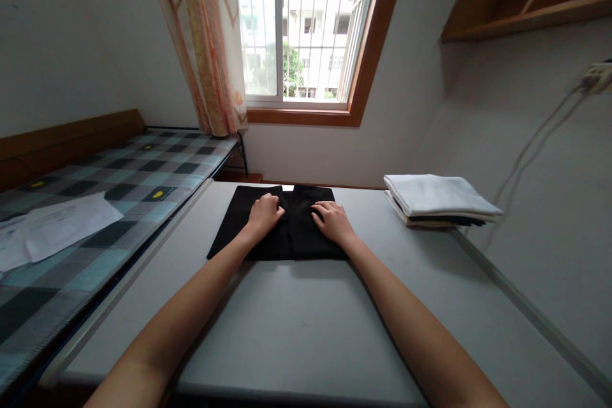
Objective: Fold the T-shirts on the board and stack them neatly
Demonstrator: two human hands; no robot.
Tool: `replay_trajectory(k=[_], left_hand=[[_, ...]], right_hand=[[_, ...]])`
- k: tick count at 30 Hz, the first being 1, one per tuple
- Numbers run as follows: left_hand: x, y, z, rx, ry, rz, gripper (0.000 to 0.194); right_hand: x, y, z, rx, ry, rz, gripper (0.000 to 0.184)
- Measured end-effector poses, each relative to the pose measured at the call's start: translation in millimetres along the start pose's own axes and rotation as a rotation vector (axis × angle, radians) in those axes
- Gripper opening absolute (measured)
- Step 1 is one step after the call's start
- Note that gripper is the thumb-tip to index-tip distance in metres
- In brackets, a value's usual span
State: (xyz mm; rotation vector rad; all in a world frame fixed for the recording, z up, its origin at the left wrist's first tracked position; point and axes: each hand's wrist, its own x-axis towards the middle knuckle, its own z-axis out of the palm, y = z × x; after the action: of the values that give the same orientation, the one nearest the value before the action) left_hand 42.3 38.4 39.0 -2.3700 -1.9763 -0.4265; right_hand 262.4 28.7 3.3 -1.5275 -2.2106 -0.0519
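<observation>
A folded black cloth [313, 242] lies flat on the light table [287, 319], its two side panels meeting near the middle. My left hand [264, 213] rests on the left panel with its fingers curled in at the inner fold, closed on the fabric there. On the right panel lies my right hand [333, 220], palm down, with its fingers stretched out over the cloth and slightly bent. Whether the piece is a garment cannot be made out.
A stack of folded cloths [440, 197], white on top, sits at the table's right edge by the wall. To the left is a bed with a checked mattress [157, 178] and paper sheets [71, 226]. A cord [535, 140] hangs at right, below a wooden shelf [526, 19].
</observation>
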Motion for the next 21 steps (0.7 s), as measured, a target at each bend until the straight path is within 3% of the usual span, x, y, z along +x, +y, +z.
replay_trajectory(k=[6,12,16,21], left_hand=[[-9.9,8.8,22.3,0.01,0.021,0.024,0.023],[-7.7,3.8,24.1,-0.024,0.012,-0.002,0.023],[-6.3,2.3,20.8,0.022,-0.008,-0.011,0.027],[-3.1,-3.2,19.8,-0.003,-0.021,0.023,0.024]], right_hand=[[-1.8,-4.5,-7.1,-0.071,-0.013,-0.019,0.035],[2.8,-51.2,-17.5,-0.239,-0.026,0.063,0.04],[18.1,-81.8,-13.5,-0.219,-0.158,0.206,0.05],[43.8,-89.0,-12.8,-0.192,-0.307,0.307,0.048]])
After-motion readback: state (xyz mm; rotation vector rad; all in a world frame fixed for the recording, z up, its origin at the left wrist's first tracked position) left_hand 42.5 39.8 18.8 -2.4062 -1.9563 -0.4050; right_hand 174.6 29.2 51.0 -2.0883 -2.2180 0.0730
